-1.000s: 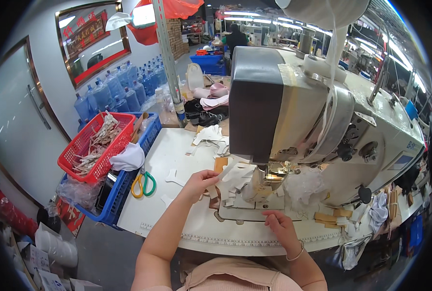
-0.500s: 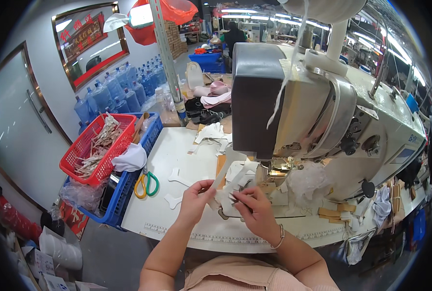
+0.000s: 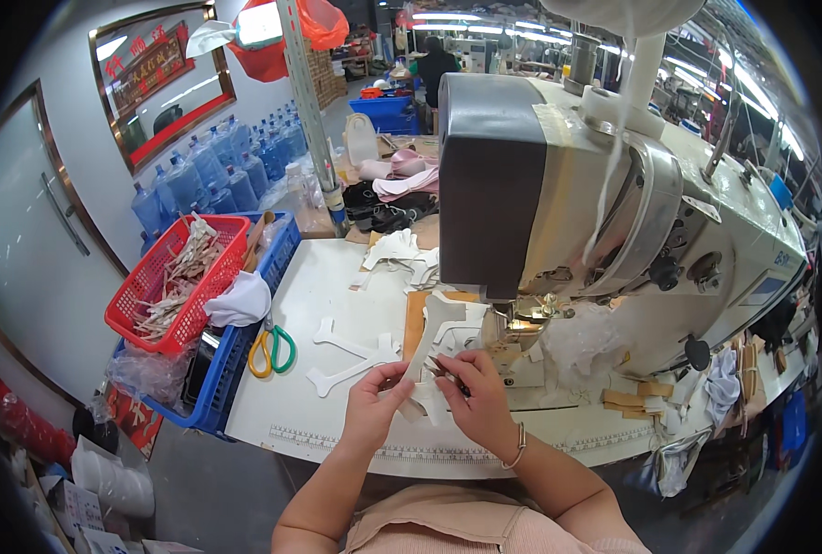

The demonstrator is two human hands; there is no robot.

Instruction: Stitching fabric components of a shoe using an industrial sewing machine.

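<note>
My left hand (image 3: pixel 375 402) pinches a long white cut piece (image 3: pixel 422 351), soft-looking and flared at its upper end, which stands up over the table edge of the sewing machine (image 3: pixel 490 185). Close by on the right, my right hand (image 3: pixel 477 399) is closed with bent fingers at the lower part of this piece. Something small and dark shows at its fingertips, too small to name. More white cut pieces (image 3: pixel 351 356) lie on the table left of my hands. Behind the held piece is a brown flat piece (image 3: pixel 415 321), beside the machine's needle area (image 3: pixel 525 323).
Scissors (image 3: pixel 284 353) with yellow and green handles lie at the left. A red basket (image 3: pixel 155 319) of scraps rests on a blue crate (image 3: pixel 215 395). Clear plastic (image 3: pixel 588 342) and tan strips (image 3: pixel 625 401) lie to the right. A metal post (image 3: pixel 308 111) rises behind the table.
The held white piece now stands more upright, and both hands are slightly lower. More white pieces are visible on the table beside my left hand. The view has shifted a little.
</note>
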